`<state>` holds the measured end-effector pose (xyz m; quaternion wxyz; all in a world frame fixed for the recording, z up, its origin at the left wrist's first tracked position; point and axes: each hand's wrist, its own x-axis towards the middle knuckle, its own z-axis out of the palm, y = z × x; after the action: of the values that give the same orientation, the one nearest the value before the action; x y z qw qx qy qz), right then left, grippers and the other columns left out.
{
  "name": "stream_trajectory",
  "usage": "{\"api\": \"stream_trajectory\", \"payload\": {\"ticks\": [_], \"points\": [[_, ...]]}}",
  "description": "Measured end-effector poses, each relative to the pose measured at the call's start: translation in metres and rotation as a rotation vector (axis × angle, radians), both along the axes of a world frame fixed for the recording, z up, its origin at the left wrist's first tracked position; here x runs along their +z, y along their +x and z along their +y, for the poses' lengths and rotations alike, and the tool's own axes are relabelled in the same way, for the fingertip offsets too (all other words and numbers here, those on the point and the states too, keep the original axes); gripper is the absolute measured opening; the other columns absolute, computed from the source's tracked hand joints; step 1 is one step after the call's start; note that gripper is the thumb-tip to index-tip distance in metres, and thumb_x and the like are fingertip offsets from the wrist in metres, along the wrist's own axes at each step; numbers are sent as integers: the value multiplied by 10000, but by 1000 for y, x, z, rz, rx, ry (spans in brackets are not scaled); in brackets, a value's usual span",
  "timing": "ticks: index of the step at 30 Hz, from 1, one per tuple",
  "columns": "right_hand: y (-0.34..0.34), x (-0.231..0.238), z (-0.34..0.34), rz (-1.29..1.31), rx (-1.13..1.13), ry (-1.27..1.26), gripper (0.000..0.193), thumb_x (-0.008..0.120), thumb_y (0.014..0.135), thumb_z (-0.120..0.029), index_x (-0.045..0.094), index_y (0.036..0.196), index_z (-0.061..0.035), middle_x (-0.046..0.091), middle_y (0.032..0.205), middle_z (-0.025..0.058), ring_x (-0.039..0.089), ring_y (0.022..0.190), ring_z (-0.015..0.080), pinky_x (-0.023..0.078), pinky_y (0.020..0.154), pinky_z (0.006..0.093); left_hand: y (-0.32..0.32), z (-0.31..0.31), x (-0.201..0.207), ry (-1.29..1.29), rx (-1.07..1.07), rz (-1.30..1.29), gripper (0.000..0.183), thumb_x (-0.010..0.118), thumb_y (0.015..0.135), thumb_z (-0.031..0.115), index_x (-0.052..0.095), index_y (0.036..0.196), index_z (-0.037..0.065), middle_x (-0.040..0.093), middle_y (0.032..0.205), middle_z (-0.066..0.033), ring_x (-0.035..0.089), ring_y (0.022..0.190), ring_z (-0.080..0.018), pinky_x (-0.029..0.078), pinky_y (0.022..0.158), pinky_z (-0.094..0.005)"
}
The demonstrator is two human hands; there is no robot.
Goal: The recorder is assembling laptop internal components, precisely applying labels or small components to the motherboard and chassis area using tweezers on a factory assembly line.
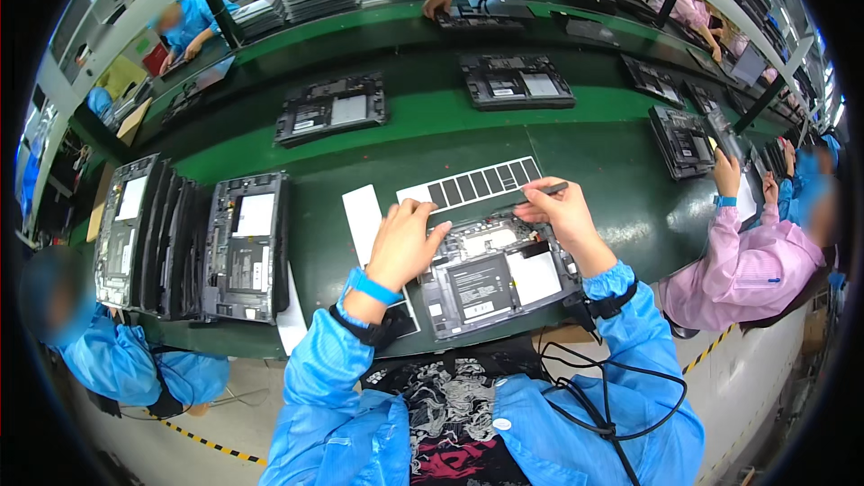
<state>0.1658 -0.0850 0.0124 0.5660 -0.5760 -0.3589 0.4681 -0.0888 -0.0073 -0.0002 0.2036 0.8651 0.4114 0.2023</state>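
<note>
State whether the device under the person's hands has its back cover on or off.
Off. The opened device lies flat on the green belt, its black battery and inner parts exposed, left hand resting on its edge.

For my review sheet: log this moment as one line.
left hand: resting on opened device | right hand: holding dark pen-like tool | backing sheet of dark strips: behind device

Off to your left, a row of opened devices (193, 247) stood on edge along the green bench (612, 171). Two more open units (331, 108) (516, 81) lay flat farther back. A co-worker in pink (751, 261) sat at your right.
</note>
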Motion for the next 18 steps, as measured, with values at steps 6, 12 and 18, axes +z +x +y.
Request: {"api": "stream_trajectory", "payload": {"ticks": [6,12,18], "points": [[20,-18,-15,69,47,-17,188,637,880,-98,608,984,55,675,831,160,699,764,213,577,669,271,47,-27,16,-111,-19,-252,249,644,863,216,642,907,-29,658,701,-130,644,630,-218,497,592,-334],[21,-27,-13,188,117,-9,186,628,889,-98,601,979,63,678,842,185,701,777,226,580,684,278,65,-18,2,-621,37,-218,256,671,863,205,638,891,-47,645,700,-83,598,584,-105,468,527,-252],[30,-35,-16,238,152,19,190,622,894,-95,591,975,74,675,834,201,701,780,238,579,682,287,67,-15,-4,-818,-14,-263,209,671,867,172,643,896,-33,624,681,-28,557,556,-72,452,517,-228]]}}
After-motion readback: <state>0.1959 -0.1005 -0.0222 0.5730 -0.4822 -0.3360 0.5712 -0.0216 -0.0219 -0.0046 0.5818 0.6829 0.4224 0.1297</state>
